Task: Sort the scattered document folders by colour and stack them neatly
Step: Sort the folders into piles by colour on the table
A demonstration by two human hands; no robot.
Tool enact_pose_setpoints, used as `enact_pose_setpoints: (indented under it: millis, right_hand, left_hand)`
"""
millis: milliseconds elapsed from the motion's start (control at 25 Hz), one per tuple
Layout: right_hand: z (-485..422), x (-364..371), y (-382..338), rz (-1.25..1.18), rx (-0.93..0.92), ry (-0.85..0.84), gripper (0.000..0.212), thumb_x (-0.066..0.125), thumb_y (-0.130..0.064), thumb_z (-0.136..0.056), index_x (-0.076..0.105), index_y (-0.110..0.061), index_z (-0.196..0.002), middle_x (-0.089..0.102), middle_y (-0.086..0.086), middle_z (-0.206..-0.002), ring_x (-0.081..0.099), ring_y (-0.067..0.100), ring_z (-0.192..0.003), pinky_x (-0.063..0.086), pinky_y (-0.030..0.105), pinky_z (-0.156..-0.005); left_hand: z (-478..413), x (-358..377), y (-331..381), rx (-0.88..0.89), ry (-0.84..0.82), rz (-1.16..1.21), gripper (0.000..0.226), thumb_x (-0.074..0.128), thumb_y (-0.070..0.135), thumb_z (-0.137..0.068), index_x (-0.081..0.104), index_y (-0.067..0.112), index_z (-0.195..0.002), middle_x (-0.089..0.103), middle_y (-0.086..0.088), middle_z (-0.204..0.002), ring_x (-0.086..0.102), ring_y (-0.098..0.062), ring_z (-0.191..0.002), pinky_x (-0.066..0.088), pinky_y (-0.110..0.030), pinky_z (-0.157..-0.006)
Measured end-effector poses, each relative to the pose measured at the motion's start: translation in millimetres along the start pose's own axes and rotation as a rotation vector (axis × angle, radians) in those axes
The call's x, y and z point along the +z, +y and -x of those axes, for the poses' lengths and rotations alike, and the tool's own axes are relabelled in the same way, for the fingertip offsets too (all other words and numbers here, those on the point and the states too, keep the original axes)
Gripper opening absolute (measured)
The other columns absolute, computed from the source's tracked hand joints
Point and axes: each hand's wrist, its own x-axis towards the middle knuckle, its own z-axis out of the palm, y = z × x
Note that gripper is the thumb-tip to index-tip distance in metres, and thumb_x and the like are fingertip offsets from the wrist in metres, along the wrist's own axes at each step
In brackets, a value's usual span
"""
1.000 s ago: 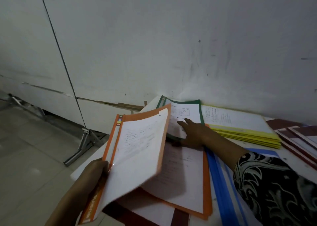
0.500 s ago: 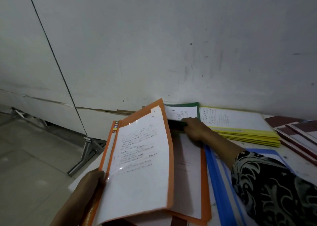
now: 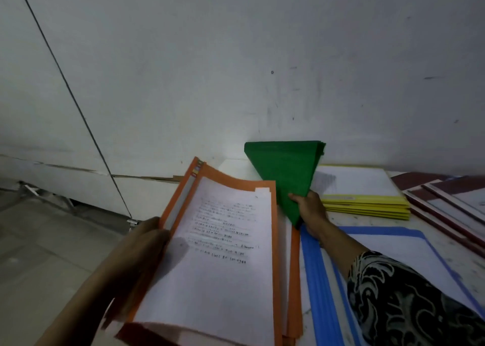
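Observation:
My left hand [image 3: 147, 243] grips an orange folder [image 3: 223, 254] by its left edge and holds it raised, with a printed white sheet showing on its front. More orange folders [image 3: 295, 288] lie under it on the table. My right hand [image 3: 311, 212] holds a bundle of green folders [image 3: 284, 172] by its lower corner. The bundle stands tilted up off the table with its green back turned to me. A yellow stack [image 3: 367, 204] lies behind it on the right. Blue folders [image 3: 317, 280] lie under my right forearm.
Dark red folders [image 3: 451, 201] lie at the far right of the white table [image 3: 446, 243]. A white wall [image 3: 236, 70] rises right behind the stacks. On the left the table ends, with a tiled floor [image 3: 39, 254] and a metal bracket [image 3: 132, 222] below.
My right hand went from resting on the flat green folders to gripping them and tilting them up off the table. My left hand has brought the orange folder up closer to me.

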Motion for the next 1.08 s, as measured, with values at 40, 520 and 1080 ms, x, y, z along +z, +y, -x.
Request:
enact_pose_setpoints:
  millis: [40,520,1080]
  right_hand:
    - [2,-1,0,-0.039,-0.009,0.021,0.027,0.061,-0.007,-0.092,0.065,-0.002,-0.118,0.068,0.012,-0.11,0.059,0.022,-0.087,0.046,0.015,-0.055]
    - [14,9,16,0.417,-0.736,-0.226,0.049,0.05,-0.005,-0.096,0.053,-0.026,-0.14,0.056,-0.011,-0.137,0.05,0.001,-0.125,0.04,0.014,-0.104]
    - [28,4,-6,1.019,-0.359,-0.675,0.06,0.055,-0.031,-0.088,0.041,-0.034,-0.146,0.036,-0.004,-0.155,0.031,0.018,-0.143,0.025,0.035,-0.118]
  left_hand:
    - [1,5,13,0.021,-0.01,-0.076,0.04,0.055,0.033,-0.07,0.064,0.009,-0.1,0.069,-0.012,-0.084,0.068,-0.024,-0.071,0.058,-0.041,-0.068]
    - [-22,69,48,0.045,0.0,-0.548,0.05,0.055,0.036,-0.079,0.056,0.015,-0.125,0.06,-0.002,-0.094,0.059,-0.015,-0.078,0.047,-0.03,-0.069]
    - [-11,120,-1,0.186,0.279,-0.863,0.069,0.035,0.04,-0.094,0.013,0.011,-0.152,0.027,-0.012,-0.15,0.032,-0.031,-0.132,0.03,-0.053,-0.108]
